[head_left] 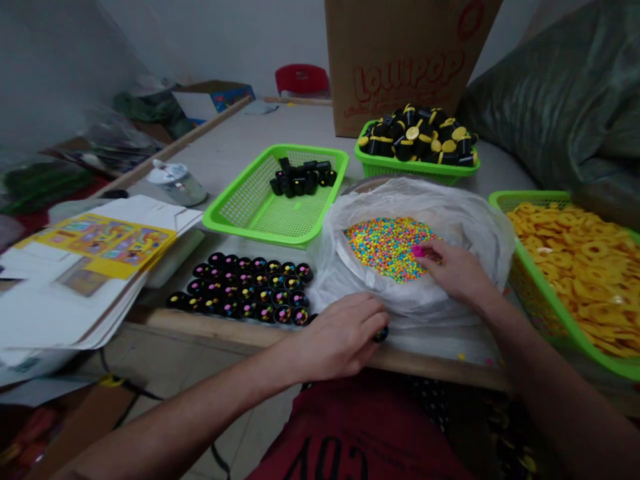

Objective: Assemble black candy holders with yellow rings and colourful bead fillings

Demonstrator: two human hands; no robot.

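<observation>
My left hand (345, 337) rests at the table's front edge, its fingers curled round a small black cup (381, 335), which they mostly hide. Over the bag's mouth, my right hand (453, 270) is closed in a pinch, with a small bright pink piece (417, 251) at its fingertips; I cannot make out its kind. Just below those fingers lie many-coloured candy beads (385, 243) in a white plastic bag (330, 267) lining a round basin. Left of my left hand, several rows of black cups (247, 292) stand upright with coloured beads inside.
A green basket (235, 193) holds black cups; another (415, 172) is heaped with yellow-capped black ones. At right, a green basket (545, 300) holds yellow rings. Printed cards (115, 247) lie left, near a white tub (177, 185). A carton (395, 60) and dark sack (565, 107) stand behind.
</observation>
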